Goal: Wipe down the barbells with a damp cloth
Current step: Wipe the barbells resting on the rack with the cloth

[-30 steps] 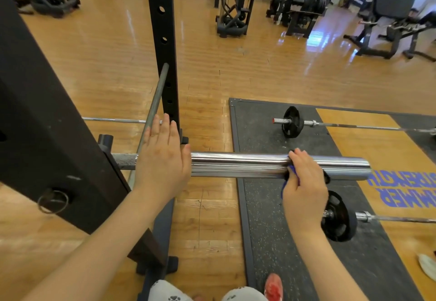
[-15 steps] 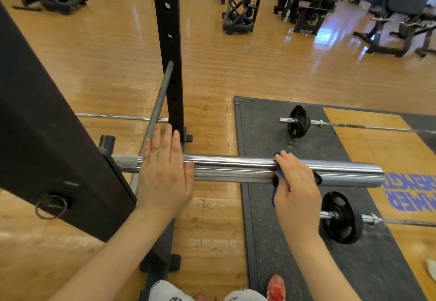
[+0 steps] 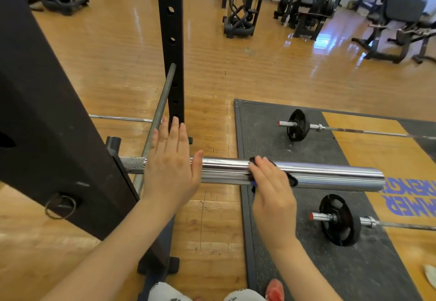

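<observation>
- Barbell (image 3: 330,175) sat racked, its chrome sleeve running sideways under both hands in the head view, free end well out past the right hand.
- Left hand (image 3: 171,168) lay flat on the bar's inner end, fingers straight and together, thumb pointing toward the right hand; nothing gripped.
- Knurled shaft section (image 3: 132,165) showed just left of the left hand, going into the black rack upright (image 3: 47,124).
- Right hand (image 3: 271,187) pressed a dark cloth (image 3: 291,179) on the sleeve, fingers curled over it; a blue edge of cloth peeked out at the palm's left side.
- Cloth wrapped partly around the sleeve, mostly hidden under the right hand.
- Hands were near each other, bare chrome between them.
- Grey safety rod (image 3: 162,102) slanted away beyond the left fingertips, beside a second upright with holes (image 3: 171,41).
- Rubber mat (image 3: 264,135) lay below and beyond the right hand.
- Two loaded barbells lay on the mat: far plate (image 3: 296,125) beyond the right hand, near plate (image 3: 339,220) just right of the right wrist.
- Blue lettering (image 3: 410,199) sat on the mat past the sleeve end.
- Red shoe (image 3: 274,289) showed below the right forearm.
- Gym machines (image 3: 306,6) stood well beyond both hands on the wood floor (image 3: 236,65).
</observation>
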A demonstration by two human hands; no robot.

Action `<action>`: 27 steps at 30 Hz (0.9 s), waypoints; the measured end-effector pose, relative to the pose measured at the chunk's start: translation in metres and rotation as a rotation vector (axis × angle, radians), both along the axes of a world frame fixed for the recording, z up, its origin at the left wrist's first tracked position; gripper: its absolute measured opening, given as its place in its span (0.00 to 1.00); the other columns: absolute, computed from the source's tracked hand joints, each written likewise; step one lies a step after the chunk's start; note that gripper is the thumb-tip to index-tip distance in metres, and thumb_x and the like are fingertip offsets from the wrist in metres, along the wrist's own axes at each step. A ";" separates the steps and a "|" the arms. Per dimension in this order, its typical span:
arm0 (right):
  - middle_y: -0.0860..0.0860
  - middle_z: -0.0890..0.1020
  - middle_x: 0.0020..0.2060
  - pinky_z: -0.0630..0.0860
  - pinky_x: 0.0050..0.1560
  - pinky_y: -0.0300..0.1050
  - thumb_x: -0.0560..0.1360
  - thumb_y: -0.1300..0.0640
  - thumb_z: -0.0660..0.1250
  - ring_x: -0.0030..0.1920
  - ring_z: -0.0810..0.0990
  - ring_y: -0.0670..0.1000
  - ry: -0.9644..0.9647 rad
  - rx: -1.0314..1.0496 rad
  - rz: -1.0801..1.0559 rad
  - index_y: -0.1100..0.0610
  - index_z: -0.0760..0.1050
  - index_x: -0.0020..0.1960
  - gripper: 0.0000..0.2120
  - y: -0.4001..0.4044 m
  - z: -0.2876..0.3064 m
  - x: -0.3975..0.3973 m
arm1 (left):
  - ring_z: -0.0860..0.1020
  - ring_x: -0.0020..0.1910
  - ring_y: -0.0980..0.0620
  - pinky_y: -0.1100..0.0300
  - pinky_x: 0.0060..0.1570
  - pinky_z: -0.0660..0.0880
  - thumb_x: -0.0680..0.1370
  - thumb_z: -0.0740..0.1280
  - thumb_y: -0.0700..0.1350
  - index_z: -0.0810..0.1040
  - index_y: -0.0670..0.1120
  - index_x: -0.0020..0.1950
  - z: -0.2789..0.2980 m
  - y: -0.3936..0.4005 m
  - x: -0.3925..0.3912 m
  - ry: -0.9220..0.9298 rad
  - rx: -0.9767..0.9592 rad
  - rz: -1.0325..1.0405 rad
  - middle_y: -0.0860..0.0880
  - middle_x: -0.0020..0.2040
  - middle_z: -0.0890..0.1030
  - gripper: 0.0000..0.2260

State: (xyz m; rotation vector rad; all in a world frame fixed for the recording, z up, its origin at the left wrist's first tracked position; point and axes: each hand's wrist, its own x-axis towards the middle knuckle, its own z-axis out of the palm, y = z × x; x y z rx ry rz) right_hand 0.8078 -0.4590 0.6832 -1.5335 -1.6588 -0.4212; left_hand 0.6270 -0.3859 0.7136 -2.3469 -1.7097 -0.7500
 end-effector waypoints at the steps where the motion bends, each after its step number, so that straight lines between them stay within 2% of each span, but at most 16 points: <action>1: 0.60 0.81 0.56 0.70 0.63 0.52 0.78 0.64 0.57 0.61 0.73 0.54 0.015 0.007 -0.028 0.67 0.79 0.56 0.15 0.003 0.002 0.000 | 0.59 0.74 0.37 0.48 0.73 0.48 0.80 0.49 0.54 0.63 0.32 0.72 -0.002 -0.005 -0.001 0.011 0.010 0.000 0.34 0.73 0.64 0.30; 4: 0.60 0.81 0.54 0.68 0.64 0.52 0.75 0.66 0.58 0.60 0.73 0.53 0.021 0.016 -0.051 0.67 0.79 0.55 0.14 0.011 0.004 -0.010 | 0.57 0.75 0.38 0.49 0.73 0.48 0.79 0.52 0.52 0.61 0.33 0.73 -0.010 -0.019 -0.003 0.013 0.039 -0.002 0.35 0.74 0.62 0.30; 7: 0.60 0.80 0.57 0.69 0.64 0.53 0.77 0.66 0.58 0.62 0.72 0.54 -0.001 0.004 0.006 0.66 0.79 0.56 0.14 0.005 -0.003 -0.017 | 0.61 0.73 0.37 0.48 0.73 0.49 0.79 0.53 0.50 0.63 0.32 0.72 -0.013 -0.015 -0.002 -0.004 0.083 -0.007 0.33 0.72 0.65 0.27; 11: 0.59 0.79 0.59 0.72 0.62 0.56 0.83 0.61 0.51 0.64 0.72 0.55 -0.002 0.003 0.043 0.65 0.79 0.58 0.19 -0.011 -0.004 -0.005 | 0.65 0.71 0.36 0.47 0.72 0.53 0.80 0.51 0.49 0.67 0.31 0.69 -0.006 -0.003 0.000 0.014 0.089 -0.022 0.33 0.69 0.68 0.26; 15: 0.60 0.81 0.55 0.69 0.64 0.51 0.76 0.64 0.57 0.58 0.79 0.58 0.026 0.002 -0.051 0.67 0.79 0.55 0.15 0.005 0.009 -0.005 | 0.64 0.72 0.36 0.45 0.70 0.58 0.80 0.49 0.54 0.67 0.31 0.70 0.000 0.005 0.001 0.013 0.017 -0.008 0.33 0.70 0.68 0.30; 18: 0.59 0.82 0.53 0.68 0.65 0.47 0.76 0.64 0.58 0.55 0.80 0.58 0.003 -0.001 -0.005 0.66 0.80 0.54 0.14 0.017 0.009 -0.021 | 0.63 0.73 0.37 0.46 0.71 0.55 0.80 0.48 0.54 0.65 0.32 0.71 0.000 0.001 0.000 0.026 0.017 0.006 0.34 0.71 0.66 0.30; 24: 0.57 0.79 0.59 0.72 0.63 0.52 0.74 0.68 0.63 0.63 0.75 0.55 -0.073 0.000 0.077 0.63 0.79 0.58 0.14 -0.009 -0.013 -0.015 | 0.55 0.75 0.40 0.49 0.74 0.48 0.80 0.51 0.53 0.59 0.33 0.74 -0.016 -0.024 -0.004 -0.019 0.078 0.015 0.35 0.75 0.59 0.30; 27: 0.58 0.79 0.58 0.69 0.66 0.49 0.78 0.65 0.58 0.63 0.73 0.54 -0.026 0.020 0.022 0.65 0.79 0.58 0.13 -0.013 -0.008 -0.006 | 0.50 0.76 0.42 0.51 0.74 0.45 0.80 0.52 0.53 0.53 0.34 0.75 -0.021 -0.026 -0.005 -0.005 0.099 0.015 0.37 0.76 0.54 0.31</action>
